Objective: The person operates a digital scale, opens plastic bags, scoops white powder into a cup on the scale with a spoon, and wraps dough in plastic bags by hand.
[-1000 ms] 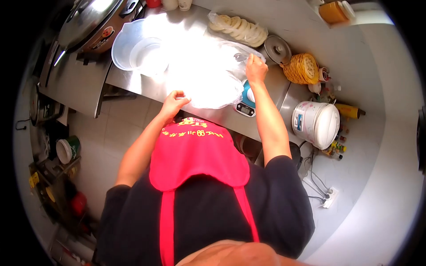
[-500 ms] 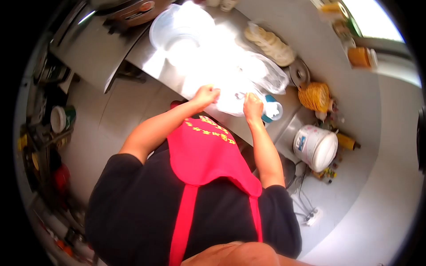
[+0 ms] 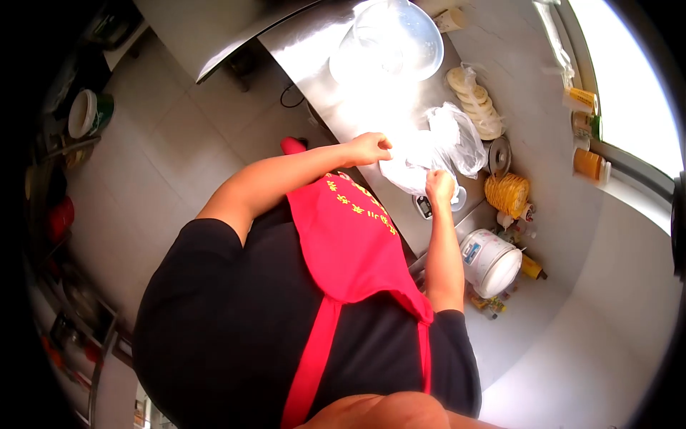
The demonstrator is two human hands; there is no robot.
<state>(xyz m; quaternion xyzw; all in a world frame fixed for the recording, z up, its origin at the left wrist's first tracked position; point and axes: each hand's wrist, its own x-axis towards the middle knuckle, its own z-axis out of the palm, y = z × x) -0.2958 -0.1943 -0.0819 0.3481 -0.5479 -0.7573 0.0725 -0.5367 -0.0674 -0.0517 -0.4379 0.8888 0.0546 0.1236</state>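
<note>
A white plastic bag (image 3: 409,166) is stretched between my two hands above the metal counter. My left hand (image 3: 370,148) is closed at the bag's left edge, with thumb and fingers pinched together. My right hand (image 3: 441,187) makes a fist at its right edge. Glare washes out part of the bag, and its contents cannot be made out. Close below the right hand, a small digital scale (image 3: 423,207) shows its display. A cup (image 3: 459,198) is partly hidden behind that hand. Beyond lies another clear plastic bag (image 3: 461,139), crumpled.
A large translucent tub (image 3: 421,43) stands at the counter's far end. Bagged pale discs (image 3: 475,104) lie along the wall, near a metal lid (image 3: 499,156) and a stack of yellow items (image 3: 507,193). A white bucket (image 3: 491,261) stands at the right.
The view has shifted, so the counter and hands appear further right. Both hands still hold the bag. The scale's display now shows, and the blue on the cup is now hidden.
</note>
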